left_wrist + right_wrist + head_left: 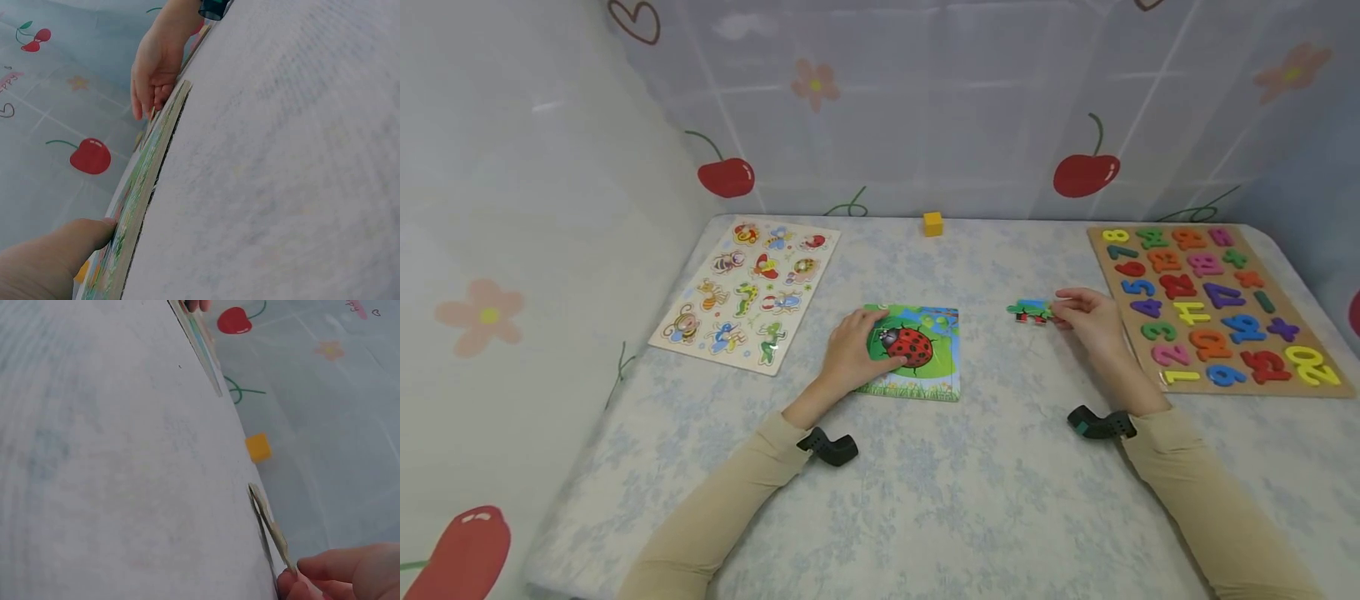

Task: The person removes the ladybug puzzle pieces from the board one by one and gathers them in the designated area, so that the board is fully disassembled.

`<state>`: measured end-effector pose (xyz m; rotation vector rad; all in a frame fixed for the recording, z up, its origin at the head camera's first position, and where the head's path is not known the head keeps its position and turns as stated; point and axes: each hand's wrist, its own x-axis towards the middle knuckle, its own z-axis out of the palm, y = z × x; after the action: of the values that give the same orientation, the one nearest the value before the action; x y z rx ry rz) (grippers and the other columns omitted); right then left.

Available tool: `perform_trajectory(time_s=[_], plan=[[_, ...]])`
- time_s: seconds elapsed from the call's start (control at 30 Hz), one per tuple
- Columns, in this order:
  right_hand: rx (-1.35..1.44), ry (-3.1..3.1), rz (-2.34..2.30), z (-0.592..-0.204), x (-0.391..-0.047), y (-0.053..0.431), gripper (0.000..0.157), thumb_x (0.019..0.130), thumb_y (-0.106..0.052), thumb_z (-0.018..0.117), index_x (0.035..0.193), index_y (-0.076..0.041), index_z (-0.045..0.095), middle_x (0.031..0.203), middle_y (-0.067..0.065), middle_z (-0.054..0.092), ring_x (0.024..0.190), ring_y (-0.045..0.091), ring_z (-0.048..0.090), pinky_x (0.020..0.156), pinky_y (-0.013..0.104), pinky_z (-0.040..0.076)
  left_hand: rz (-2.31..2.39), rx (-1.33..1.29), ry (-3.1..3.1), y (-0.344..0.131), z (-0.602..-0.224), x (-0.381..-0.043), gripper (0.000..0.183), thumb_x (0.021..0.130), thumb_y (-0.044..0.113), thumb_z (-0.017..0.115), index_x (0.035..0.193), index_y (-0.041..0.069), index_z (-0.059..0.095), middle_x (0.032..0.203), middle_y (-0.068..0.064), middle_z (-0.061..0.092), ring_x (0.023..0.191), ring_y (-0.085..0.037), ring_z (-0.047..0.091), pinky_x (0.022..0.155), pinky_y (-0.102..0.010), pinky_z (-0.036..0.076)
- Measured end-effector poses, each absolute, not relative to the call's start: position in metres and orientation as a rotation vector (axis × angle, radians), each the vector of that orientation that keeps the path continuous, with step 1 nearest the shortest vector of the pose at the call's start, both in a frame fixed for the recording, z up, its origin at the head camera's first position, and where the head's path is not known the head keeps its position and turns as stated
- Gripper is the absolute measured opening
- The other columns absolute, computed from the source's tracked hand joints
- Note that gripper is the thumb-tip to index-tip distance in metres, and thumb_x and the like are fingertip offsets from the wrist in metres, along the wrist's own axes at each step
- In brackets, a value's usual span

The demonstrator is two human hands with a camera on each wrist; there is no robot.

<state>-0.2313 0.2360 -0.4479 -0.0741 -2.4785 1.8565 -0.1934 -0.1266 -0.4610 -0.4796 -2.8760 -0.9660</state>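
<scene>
A square ladybug jigsaw puzzle (942, 367) lies flat on the table, its red spotted ladybug surrounded by green and blue. My left hand (852, 354) rests over its left side, with the thumb extended across the picture. In the left wrist view, the thumb (94, 234) presses on the puzzle's face beside its edge. To the right, my right hand (1086, 321) pinches a jigsaw puzzle piece (1032, 312) coloured green, blue, red and black. In the right wrist view, the puzzle piece (273, 528) appears edge-on and tilted, one end between thumb and fingers.
An insect peg board (808, 293) lies at the left. On the right is a brown number board (1157, 312) with colourful numerals and signs. A yellow cube (932, 224) sits at the table's back edge, near the curtain (910, 117).
</scene>
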Motion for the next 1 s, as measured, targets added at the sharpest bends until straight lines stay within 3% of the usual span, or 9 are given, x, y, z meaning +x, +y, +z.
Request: perform_trajectory(time_s=[0.23, 0.33, 0.47, 0.53, 0.6, 0.8, 1.0], plan=[[0.073, -2.554, 1.569, -0.453, -0.230, 0.234, 0.032, 0.086, -0.003, 0.067, 0.115, 0.010, 0.061, 0.073, -0.030, 0.055, 0.065, -0.014, 0.055, 0.059, 0.006, 0.047, -0.963, -0.480, -2.880, -0.126, -0.458, -0.193, 0.077, 0.075, 0.042, 0.079, 0.139, 0.012, 0.047, 0.132, -0.011, 0.051, 0.125, -0.030, 0.047, 0.109, -0.054, 0.032], [0.103, -2.576, 1.500, -0.452, -0.230, 0.233, 0.031, 0.086, -0.002, 0.067, 0.114, 0.010, 0.062, 0.076, -0.026, 0.056, 0.065, -0.015, 0.054, 0.060, 0.004, 0.046, -0.965, -0.481, -2.875, -0.127, -0.458, -0.193, 0.077, 0.074, 0.041, 0.079, 0.139, 0.012, 0.048, 0.132, -0.011, 0.051, 0.125, -0.030, 0.047, 0.109, -0.055, 0.032], [0.076, -2.653, 1.457, -0.448, -0.228, 0.234, 0.035, 0.089, -0.007, 0.065, 0.120, 0.008, 0.060, 0.090, 0.006, 0.069, 0.068, -0.018, 0.052, 0.062, 0.003, 0.045, -0.962, -0.478, -2.874, -0.127, -0.459, -0.192, 0.078, 0.074, 0.042, 0.079, 0.139, 0.012, 0.047, 0.131, -0.010, 0.052, 0.124, -0.030, 0.047, 0.109, -0.054, 0.032], [0.063, -2.696, 1.442, -0.444, -0.227, 0.236, 0.038, 0.090, -0.007, 0.064, 0.124, 0.008, 0.058, 0.102, 0.024, 0.067, 0.068, -0.020, 0.051, 0.063, 0.002, 0.044, -0.961, -0.477, -2.877, -0.127, -0.459, -0.192, 0.078, 0.075, 0.042, 0.079, 0.139, 0.012, 0.047, 0.132, -0.010, 0.052, 0.125, -0.030, 0.047, 0.109, -0.054, 0.031], [0.044, -2.733, 1.419, -0.441, -0.226, 0.237, 0.040, 0.090, -0.007, 0.063, 0.127, 0.007, 0.056, 0.111, 0.034, 0.062, 0.068, -0.021, 0.049, 0.062, 0.002, 0.044, -0.963, -0.475, -2.880, -0.127, -0.459, -0.192, 0.078, 0.075, 0.043, 0.079, 0.139, 0.013, 0.047, 0.132, -0.010, 0.052, 0.125, -0.030, 0.047, 0.110, -0.054, 0.031], [-0.028, -2.772, 1.408, -0.433, -0.224, 0.236, 0.041, 0.090, -0.009, 0.063, 0.127, 0.006, 0.056, 0.113, 0.032, 0.062, 0.066, -0.020, 0.049, 0.058, 0.007, 0.046, -0.975, -0.459, -2.878, -0.127, -0.459, -0.192, 0.080, 0.074, 0.042, 0.079, 0.140, 0.011, 0.045, 0.133, -0.012, 0.050, 0.127, -0.032, 0.045, 0.110, -0.056, 0.030], [0.066, -2.766, 1.469, -0.428, -0.222, 0.221, 0.037, 0.094, -0.014, 0.058, 0.124, 0.007, 0.057, 0.100, 0.017, 0.066, 0.067, -0.009, 0.054, 0.059, 0.015, 0.049, -0.935, -0.382, -2.913, -0.126, -0.459, -0.192, 0.089, 0.072, 0.046, 0.079, 0.143, 0.010, 0.040, 0.138, -0.013, 0.045, 0.130, -0.031, 0.040, 0.114, -0.053, 0.024]])
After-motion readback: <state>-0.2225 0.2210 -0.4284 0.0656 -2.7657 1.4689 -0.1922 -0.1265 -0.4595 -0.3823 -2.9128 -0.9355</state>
